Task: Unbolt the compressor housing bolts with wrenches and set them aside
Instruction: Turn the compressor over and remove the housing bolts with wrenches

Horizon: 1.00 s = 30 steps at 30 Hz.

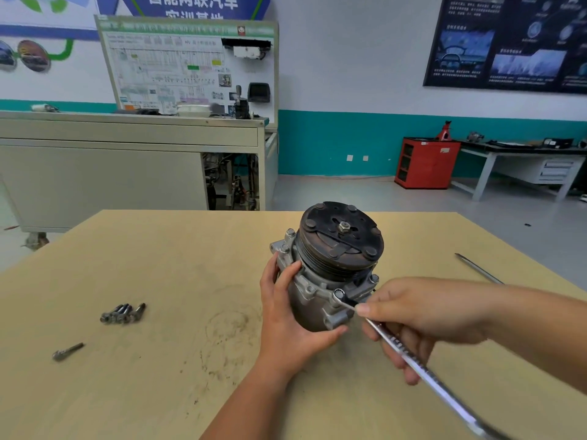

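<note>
Tan board table [190,265], scuffed, with a dark ring stain near centre. The compressor [341,236] stands on it just right of centre, black pulley face up and tilted toward 12 o'clock.

Left grip [286,312] is wrapped around the housing from 9 o'clock, thumb on the flange. Right grip [419,315] pinches the wrench [444,395] shaft, fingers curled round it. The ring end sits on a flange bolt [339,294] at the compressor's 5 o'clock, and the handle runs off toward 4 o'clock.

Loose bolts [123,313] lie bunched at 9 o'clock, well apart from the compressor, with a single bolt [67,351] at 8 o'clock. A thin metal rod [478,268] lies at 3 o'clock near the table edge.

Room: grey floor [349,192], white wall with a teal band [333,144]. A beige cabinet [127,160] with a wiring-diagram board [178,68] is at 11 o'clock. A red cabinet [427,163] and a second table [521,154] are at 2 o'clock, with a dark poster [508,42] above them.
</note>
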Tool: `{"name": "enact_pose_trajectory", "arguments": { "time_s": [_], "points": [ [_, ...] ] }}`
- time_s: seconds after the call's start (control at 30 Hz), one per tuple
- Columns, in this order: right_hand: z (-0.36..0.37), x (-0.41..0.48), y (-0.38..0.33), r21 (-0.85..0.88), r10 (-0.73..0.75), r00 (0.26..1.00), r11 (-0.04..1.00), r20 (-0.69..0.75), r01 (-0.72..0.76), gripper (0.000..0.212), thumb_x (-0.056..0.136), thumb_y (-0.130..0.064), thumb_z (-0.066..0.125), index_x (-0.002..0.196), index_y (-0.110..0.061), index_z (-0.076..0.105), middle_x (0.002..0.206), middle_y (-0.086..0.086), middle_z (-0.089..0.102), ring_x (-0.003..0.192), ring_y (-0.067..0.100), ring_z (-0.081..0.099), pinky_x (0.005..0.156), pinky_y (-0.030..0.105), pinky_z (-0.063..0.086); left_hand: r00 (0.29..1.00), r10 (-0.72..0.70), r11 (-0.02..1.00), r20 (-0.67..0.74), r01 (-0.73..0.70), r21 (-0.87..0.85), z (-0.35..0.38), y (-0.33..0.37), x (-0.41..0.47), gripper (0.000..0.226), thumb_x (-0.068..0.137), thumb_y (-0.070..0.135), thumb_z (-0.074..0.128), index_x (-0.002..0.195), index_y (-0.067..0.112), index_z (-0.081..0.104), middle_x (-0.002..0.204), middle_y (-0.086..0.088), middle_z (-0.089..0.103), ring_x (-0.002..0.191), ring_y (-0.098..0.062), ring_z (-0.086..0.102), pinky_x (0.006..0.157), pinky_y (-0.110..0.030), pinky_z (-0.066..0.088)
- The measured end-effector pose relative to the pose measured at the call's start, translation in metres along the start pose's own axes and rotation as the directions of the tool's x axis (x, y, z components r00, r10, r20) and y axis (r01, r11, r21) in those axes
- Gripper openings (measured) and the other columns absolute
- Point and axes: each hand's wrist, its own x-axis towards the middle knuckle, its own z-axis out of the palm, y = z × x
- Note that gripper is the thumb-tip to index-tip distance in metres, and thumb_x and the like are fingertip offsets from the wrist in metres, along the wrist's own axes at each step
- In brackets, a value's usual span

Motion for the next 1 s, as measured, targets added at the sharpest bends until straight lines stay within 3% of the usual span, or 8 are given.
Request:
{"name": "enact_pose_trajectory", "arguments": {
  "time_s": [0.07,0.13,0.2,0.3,0.37,0.57,0.83,1.0],
  "points": [
    [-0.016,0.001,-0.003,-0.302,-0.037,0.995,0.953,-0.092,0.008,0.033,0.098,-0.037,0.042,0.075,-0.015,0.053,0.050,-0.007,0.057,0.045,0.008,0.058,0.050,0.017,0.047,1.000,-0.002,1.000,0.004,0.002,0.006,0.000,0.001,0.000,0.101,0.050,0.051,0.083,0.135,0.052,0.028,0.153,0.001,0.013,0.145,-0.012,0.016,0.112,-0.012,0.019],
    [-0.033,0.004,-0.002,-0.601,-0.210,0.944,0.799,-0.255,0.015,0.025,0.092,-0.042,0.052,0.075,-0.025,0.060,0.056,-0.012,0.058,0.052,0.001,0.052,0.052,0.011,0.040,1.000,-0.008,1.000,0.010,0.008,0.004,-0.001,0.002,0.000,0.101,0.050,0.051,0.083,0.134,0.054,0.027,0.152,0.001,0.013,0.144,-0.010,0.016,0.111,-0.011,0.018],
    [-0.044,0.001,-0.002,-0.667,-0.302,0.915,0.744,-0.267,0.050,0.014,0.092,-0.039,0.054,0.083,-0.033,0.064,0.069,-0.015,0.061,0.063,-0.001,0.053,0.060,0.011,0.040,1.000,-0.013,1.000,0.013,0.013,0.005,-0.001,0.002,0.000,0.100,0.049,0.050,0.083,0.133,0.052,0.028,0.152,-0.001,0.014,0.144,-0.009,0.016,0.111,-0.011,0.019],
    [-0.047,-0.011,0.006,-0.349,-0.092,0.996,0.933,0.007,0.089,0.017,0.098,-0.020,0.048,0.089,-0.022,0.062,0.077,-0.007,0.069,0.074,0.007,0.066,0.073,0.020,0.049,0.999,-0.035,0.999,0.017,0.035,0.005,-0.001,0.002,0.000,0.100,0.048,0.050,0.082,0.131,0.057,0.027,0.152,0.004,0.013,0.144,-0.008,0.015,0.111,-0.010,0.018],
    [-0.038,-0.016,0.014,-0.157,-0.051,0.984,0.984,0.169,0.078,0.014,0.098,-0.020,0.042,0.091,-0.014,0.053,0.083,0.000,0.072,0.079,0.017,0.070,0.078,0.026,0.052,0.999,-0.046,0.999,0.020,0.046,-0.001,0.000,0.002,-0.001,0.101,0.048,0.051,0.082,0.130,0.061,0.025,0.152,0.007,0.012,0.144,-0.008,0.014,0.111,-0.010,0.017],
    [0.005,-0.012,0.012,0.369,-0.153,0.982,0.924,0.112,0.102,0.019,0.094,-0.024,0.044,0.089,-0.007,0.050,0.077,0.013,0.072,0.073,0.024,0.072,0.067,0.027,0.057,1.000,-0.020,1.000,0.003,0.020,0.013,0.000,0.001,0.001,0.102,0.050,0.050,0.086,0.134,0.054,0.028,0.152,-0.003,0.017,0.145,-0.017,0.017,0.116,-0.026,0.024],
    [0.029,-0.004,0.003,0.473,-0.137,0.990,0.874,0.022,0.110,0.027,0.101,-0.022,0.034,0.088,-0.006,0.051,0.065,0.011,0.069,0.059,0.022,0.070,0.052,0.023,0.053,0.999,-0.035,0.999,-0.031,0.035,-0.023,0.001,0.005,0.001,0.092,0.058,0.066,0.077,0.135,0.048,0.031,0.151,-0.010,0.020,0.145,-0.024,0.021,0.114,-0.048,0.031],
    [0.030,0.002,0.006,0.382,-0.123,0.992,0.918,0.014,0.108,0.029,0.102,-0.028,0.030,0.087,-0.009,0.046,0.061,0.007,0.068,0.056,0.019,0.069,0.053,0.023,0.053,0.999,-0.031,0.999,-0.034,0.031,-0.027,0.002,0.005,0.001,0.094,0.055,0.054,0.081,0.134,0.043,0.033,0.151,-0.010,0.021,0.145,-0.023,0.021,0.115,-0.043,0.030]
  ]
}}
